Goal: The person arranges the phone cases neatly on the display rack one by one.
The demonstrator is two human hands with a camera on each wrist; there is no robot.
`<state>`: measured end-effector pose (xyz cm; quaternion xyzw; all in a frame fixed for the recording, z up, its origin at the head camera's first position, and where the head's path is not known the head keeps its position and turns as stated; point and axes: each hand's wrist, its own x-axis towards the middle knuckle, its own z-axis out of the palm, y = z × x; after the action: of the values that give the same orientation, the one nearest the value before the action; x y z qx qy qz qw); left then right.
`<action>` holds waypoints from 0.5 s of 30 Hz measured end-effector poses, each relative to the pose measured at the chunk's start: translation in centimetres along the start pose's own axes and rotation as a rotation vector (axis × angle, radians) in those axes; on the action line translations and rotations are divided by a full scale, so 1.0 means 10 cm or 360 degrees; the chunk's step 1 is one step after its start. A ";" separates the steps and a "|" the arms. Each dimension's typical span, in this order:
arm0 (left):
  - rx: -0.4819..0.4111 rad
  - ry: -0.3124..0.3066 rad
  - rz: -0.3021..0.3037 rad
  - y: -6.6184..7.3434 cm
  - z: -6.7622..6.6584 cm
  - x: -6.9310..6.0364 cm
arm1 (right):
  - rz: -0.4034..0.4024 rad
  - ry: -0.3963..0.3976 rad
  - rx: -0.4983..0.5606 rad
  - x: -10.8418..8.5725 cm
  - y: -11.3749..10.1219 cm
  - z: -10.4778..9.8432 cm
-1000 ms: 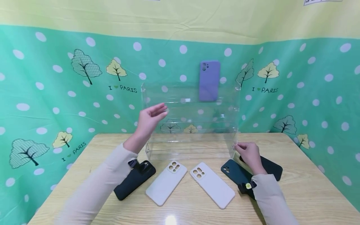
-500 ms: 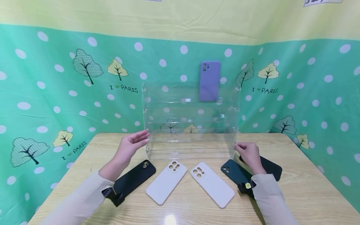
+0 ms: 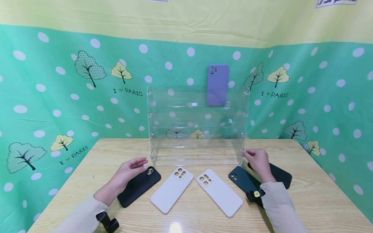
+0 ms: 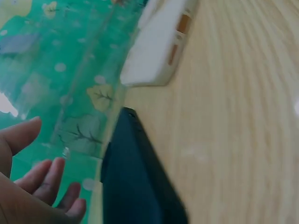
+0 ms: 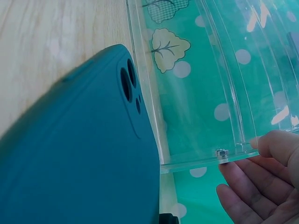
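A clear acrylic tiered display rack stands on the table, with a purple phone case upright on its top tier near the right. My right hand holds the rack's right side panel low down; in the right wrist view the thumb is on one side of the panel and the fingers on the other. Over the upper end of a black phone case on the left, my left hand hovers with extended fingers and nothing in it. A dark teal phone case lies partly beneath my right wrist.
Two white phone cases, one left and one right, lie flat in the front middle. Another black phone case lies right of my right hand. A green and yellow printed cloth hangs behind the wooden table.
My left hand has come down and leftward from in front of the rack to above the left black phone case. My right hand keeps its place at the rack's side panel.
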<state>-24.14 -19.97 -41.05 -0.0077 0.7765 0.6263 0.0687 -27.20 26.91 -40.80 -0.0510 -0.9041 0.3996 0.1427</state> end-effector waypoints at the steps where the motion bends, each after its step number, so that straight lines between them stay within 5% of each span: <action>1: 0.0027 -0.0007 0.0001 -0.03 -0.01 0.01 | 0.0004 0.0001 -0.0001 0.00 0.00 0.00; 10: 0.0048 -0.0001 0.0008 -0.22 -0.06 0.08 | 0.0015 0.0033 0.0067 -0.01 0.03 0.02; 15: 0.0080 -0.0018 0.0008 -0.26 -0.04 0.08 | -0.0031 0.0057 0.0032 0.09 0.23 0.10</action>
<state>-24.77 -20.88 -43.61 -0.0005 0.7917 0.6066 0.0719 -28.39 27.94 -42.92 -0.0479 -0.8978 0.4062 0.1631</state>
